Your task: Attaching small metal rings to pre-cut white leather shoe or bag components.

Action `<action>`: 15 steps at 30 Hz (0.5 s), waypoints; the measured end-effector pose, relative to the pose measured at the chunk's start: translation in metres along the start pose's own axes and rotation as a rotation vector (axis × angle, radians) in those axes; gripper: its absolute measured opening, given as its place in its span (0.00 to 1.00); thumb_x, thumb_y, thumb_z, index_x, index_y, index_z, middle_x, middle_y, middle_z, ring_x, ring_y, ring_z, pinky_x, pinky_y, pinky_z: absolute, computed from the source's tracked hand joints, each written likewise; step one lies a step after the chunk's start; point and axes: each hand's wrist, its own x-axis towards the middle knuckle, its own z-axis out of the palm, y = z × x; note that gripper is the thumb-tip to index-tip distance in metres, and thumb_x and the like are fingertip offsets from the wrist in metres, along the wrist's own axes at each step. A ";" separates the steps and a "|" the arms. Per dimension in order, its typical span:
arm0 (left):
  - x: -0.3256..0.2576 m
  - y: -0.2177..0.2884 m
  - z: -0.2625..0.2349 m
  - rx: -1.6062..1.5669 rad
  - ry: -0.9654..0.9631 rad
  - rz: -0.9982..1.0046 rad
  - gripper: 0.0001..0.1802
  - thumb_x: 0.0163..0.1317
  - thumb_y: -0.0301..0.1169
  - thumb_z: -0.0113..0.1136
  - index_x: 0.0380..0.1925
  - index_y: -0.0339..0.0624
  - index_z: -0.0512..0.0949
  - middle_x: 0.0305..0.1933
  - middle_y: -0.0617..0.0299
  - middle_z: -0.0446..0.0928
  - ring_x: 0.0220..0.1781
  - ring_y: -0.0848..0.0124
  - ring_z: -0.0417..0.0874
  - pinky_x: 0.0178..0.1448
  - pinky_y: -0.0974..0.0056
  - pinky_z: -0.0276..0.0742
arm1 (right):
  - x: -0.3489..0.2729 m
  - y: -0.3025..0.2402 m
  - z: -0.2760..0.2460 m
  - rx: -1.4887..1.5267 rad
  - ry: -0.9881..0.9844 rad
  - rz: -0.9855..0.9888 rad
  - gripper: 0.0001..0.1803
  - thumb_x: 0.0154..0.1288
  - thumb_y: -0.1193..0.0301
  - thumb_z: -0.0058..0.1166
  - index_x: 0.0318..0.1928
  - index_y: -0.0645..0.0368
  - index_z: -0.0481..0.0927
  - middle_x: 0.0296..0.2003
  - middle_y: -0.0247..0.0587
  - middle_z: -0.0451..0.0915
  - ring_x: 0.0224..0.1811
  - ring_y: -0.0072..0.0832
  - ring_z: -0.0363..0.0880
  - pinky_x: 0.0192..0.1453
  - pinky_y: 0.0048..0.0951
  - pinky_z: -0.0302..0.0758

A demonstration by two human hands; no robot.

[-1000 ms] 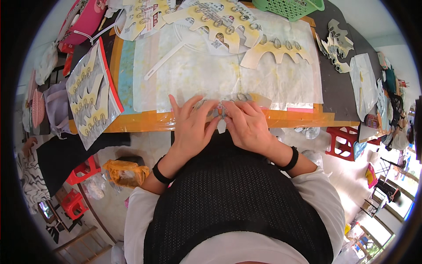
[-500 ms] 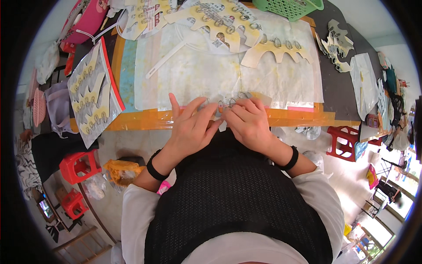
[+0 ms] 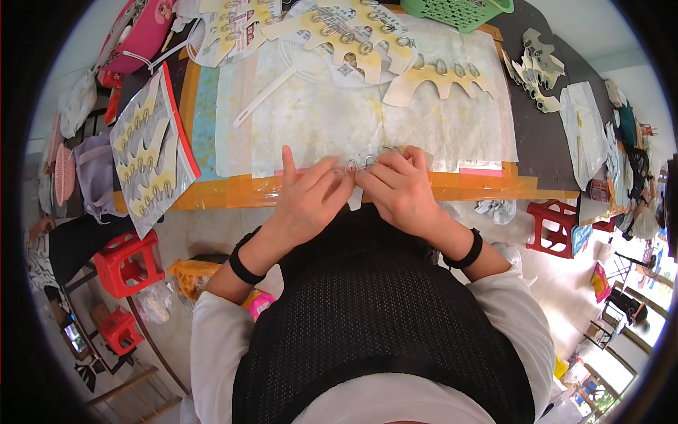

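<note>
A small pale strip (image 3: 355, 198) sits between the two hands at the near edge of the table (image 3: 544, 155), mostly hidden behind the fingers, with wire rings (image 3: 352, 165) showing above it. The right hand (image 3: 401, 194) is closed around it, fingers bunched and fingertips inward; the left hand (image 3: 307, 201) is curled close beside it, little finger raised, its fingertips blurred, so I cannot tell whether they touch it. The strip looks very light, thin and bendable, likely to crease or tear at its narrow points, and the rings may slide or catch; the plain band seems a safer hold than the rings. Beyond lies a yellow-stained white sheet (image 3: 311, 141), bearing a scalloped cream piece (image 3: 413, 90) with rings and a fan (image 3: 265, 99). Left is a clear red-edged pouch (image 3: 138, 220) of similar pieces; farther off stand a green basket (image 3: 462, 15) and a pink container (image 3: 146, 39).
</note>
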 end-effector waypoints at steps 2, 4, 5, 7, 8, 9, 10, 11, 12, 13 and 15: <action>-0.004 -0.002 -0.001 0.022 0.000 0.046 0.12 0.51 0.28 0.66 0.38 0.45 0.84 0.35 0.69 0.80 0.54 0.69 0.80 0.75 0.28 0.32 | -0.004 0.001 0.000 -0.025 -0.019 -0.018 0.11 0.52 0.72 0.59 0.39 0.54 0.79 0.33 0.28 0.75 0.42 0.27 0.74 0.50 0.40 0.64; -0.007 -0.005 0.001 0.059 -0.027 0.120 0.13 0.51 0.30 0.65 0.39 0.42 0.83 0.41 0.67 0.81 0.57 0.68 0.79 0.73 0.25 0.30 | -0.008 0.002 -0.001 -0.078 -0.052 -0.105 0.11 0.54 0.70 0.59 0.40 0.53 0.79 0.37 0.28 0.76 0.43 0.26 0.73 0.49 0.43 0.64; -0.009 -0.006 -0.001 0.058 -0.027 0.123 0.13 0.51 0.30 0.65 0.39 0.42 0.83 0.41 0.67 0.81 0.57 0.68 0.79 0.73 0.25 0.30 | -0.010 0.000 -0.003 -0.079 -0.051 -0.103 0.11 0.54 0.70 0.59 0.40 0.53 0.79 0.37 0.28 0.76 0.43 0.26 0.73 0.49 0.43 0.64; -0.014 -0.005 -0.009 -0.054 -0.158 0.092 0.18 0.50 0.33 0.65 0.43 0.42 0.83 0.49 0.65 0.79 0.61 0.66 0.77 0.71 0.22 0.28 | -0.014 -0.005 -0.007 -0.065 -0.128 -0.083 0.09 0.57 0.67 0.59 0.39 0.51 0.78 0.41 0.28 0.75 0.44 0.26 0.73 0.48 0.46 0.64; -0.018 -0.005 -0.008 -0.055 -0.159 0.093 0.18 0.50 0.33 0.65 0.43 0.42 0.83 0.49 0.65 0.79 0.61 0.66 0.77 0.71 0.22 0.28 | -0.015 -0.005 -0.008 -0.064 -0.128 -0.081 0.09 0.57 0.67 0.59 0.39 0.51 0.78 0.41 0.28 0.75 0.44 0.26 0.73 0.48 0.46 0.64; -0.021 -0.006 -0.006 -0.031 -0.159 0.104 0.20 0.49 0.33 0.64 0.45 0.41 0.83 0.51 0.64 0.78 0.62 0.65 0.76 0.70 0.22 0.27 | -0.016 -0.006 -0.009 -0.085 -0.157 -0.086 0.09 0.58 0.65 0.59 0.39 0.50 0.77 0.42 0.28 0.75 0.46 0.26 0.73 0.48 0.47 0.64; -0.024 -0.007 -0.005 -0.006 -0.159 0.114 0.23 0.48 0.34 0.64 0.47 0.41 0.82 0.54 0.63 0.77 0.64 0.64 0.75 0.69 0.21 0.26 | -0.017 -0.006 -0.010 -0.105 -0.185 -0.092 0.09 0.59 0.63 0.59 0.38 0.49 0.76 0.44 0.28 0.75 0.47 0.26 0.73 0.48 0.48 0.64; -0.027 -0.007 -0.005 -0.005 -0.160 0.115 0.23 0.48 0.34 0.64 0.47 0.41 0.82 0.54 0.63 0.77 0.64 0.64 0.75 0.69 0.21 0.26 | -0.017 -0.005 -0.010 -0.104 -0.184 -0.092 0.09 0.59 0.63 0.59 0.38 0.49 0.76 0.44 0.28 0.75 0.47 0.26 0.73 0.48 0.48 0.64; -0.028 -0.007 -0.005 0.017 -0.156 0.119 0.23 0.48 0.34 0.64 0.48 0.43 0.82 0.54 0.63 0.76 0.64 0.64 0.74 0.70 0.21 0.27 | -0.016 -0.004 -0.010 -0.119 -0.194 -0.118 0.09 0.59 0.62 0.59 0.37 0.49 0.76 0.44 0.27 0.75 0.47 0.26 0.73 0.49 0.48 0.64; -0.029 -0.007 -0.005 0.039 -0.152 0.126 0.24 0.49 0.33 0.64 0.50 0.44 0.82 0.55 0.63 0.75 0.65 0.64 0.73 0.71 0.22 0.27 | -0.016 -0.003 -0.010 -0.137 -0.202 -0.142 0.10 0.59 0.61 0.60 0.36 0.49 0.75 0.44 0.27 0.75 0.48 0.26 0.73 0.49 0.48 0.64; -0.031 -0.008 -0.003 0.035 -0.114 0.117 0.24 0.49 0.33 0.63 0.50 0.45 0.82 0.56 0.63 0.74 0.66 0.64 0.71 0.71 0.22 0.27 | -0.016 -0.001 -0.008 -0.098 -0.191 -0.130 0.10 0.59 0.61 0.60 0.39 0.48 0.76 0.45 0.27 0.76 0.48 0.27 0.73 0.49 0.49 0.64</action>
